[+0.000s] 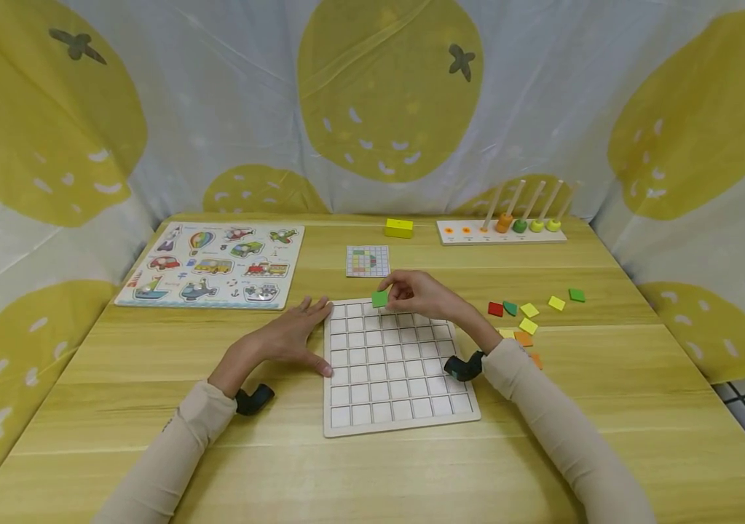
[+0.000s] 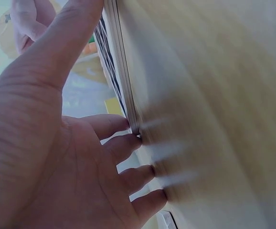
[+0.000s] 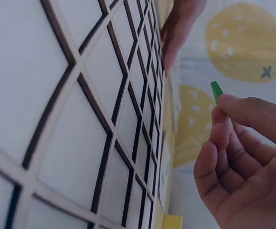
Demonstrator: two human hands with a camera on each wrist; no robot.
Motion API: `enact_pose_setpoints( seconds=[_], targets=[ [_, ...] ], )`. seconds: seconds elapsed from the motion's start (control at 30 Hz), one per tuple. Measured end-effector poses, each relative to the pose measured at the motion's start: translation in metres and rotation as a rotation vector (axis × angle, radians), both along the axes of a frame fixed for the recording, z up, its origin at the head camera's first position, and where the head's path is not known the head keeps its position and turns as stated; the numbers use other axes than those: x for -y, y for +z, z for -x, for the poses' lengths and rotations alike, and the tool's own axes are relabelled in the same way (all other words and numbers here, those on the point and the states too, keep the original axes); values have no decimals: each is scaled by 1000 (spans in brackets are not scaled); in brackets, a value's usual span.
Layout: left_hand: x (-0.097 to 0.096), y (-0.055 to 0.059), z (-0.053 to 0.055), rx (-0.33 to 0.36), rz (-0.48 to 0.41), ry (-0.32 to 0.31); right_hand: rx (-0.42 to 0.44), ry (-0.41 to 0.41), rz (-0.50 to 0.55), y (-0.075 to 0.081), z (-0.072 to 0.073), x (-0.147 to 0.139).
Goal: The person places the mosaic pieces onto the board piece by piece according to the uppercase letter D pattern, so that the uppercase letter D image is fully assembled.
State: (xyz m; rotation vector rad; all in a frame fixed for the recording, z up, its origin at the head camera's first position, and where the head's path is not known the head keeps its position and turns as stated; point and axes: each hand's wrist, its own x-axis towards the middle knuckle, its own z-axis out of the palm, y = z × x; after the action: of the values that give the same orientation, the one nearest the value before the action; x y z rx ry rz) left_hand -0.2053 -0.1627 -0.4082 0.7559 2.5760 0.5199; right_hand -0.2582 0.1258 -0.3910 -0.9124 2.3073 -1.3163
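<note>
So here's the green tile, pinched between the thumb and index finger of my right hand, the other fingers curled in behind. It sticks out past my fingertips, to their left, up by the far rim of the grid board. Right wrist view: the tile is held clear of the squares, seen nearly edge-on. It looks square from above, so there's no long axis to speak of. Every square I can see is bare.

My left hand grips nothing; its fingers are spread, thumb on the left rim, fingertips by the far left corner. The right is clearly the nearer one to the tile, and it's also what blocks the view, covering some far squares.

Just beyond lies the picture card, then the yellow block. Off to the right, loose on the table, there's a red tile, yellow tiles, orange ones, some partly behind my forearm. Peg rack at the back right, vehicle puzzle at the back left, both well apart from the tile.
</note>
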Motion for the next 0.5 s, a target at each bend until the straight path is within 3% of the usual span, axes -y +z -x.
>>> enact_pose_setpoints(
  seconds=[0.3, 0.5],
  targets=[
    [-1, 1, -1, 12, -10, 11, 46, -6, -35, -8, 0, 18],
    [-1, 2, -1, 15, -3, 12, 29, 52, -110, -15, -3, 28]
  ],
)
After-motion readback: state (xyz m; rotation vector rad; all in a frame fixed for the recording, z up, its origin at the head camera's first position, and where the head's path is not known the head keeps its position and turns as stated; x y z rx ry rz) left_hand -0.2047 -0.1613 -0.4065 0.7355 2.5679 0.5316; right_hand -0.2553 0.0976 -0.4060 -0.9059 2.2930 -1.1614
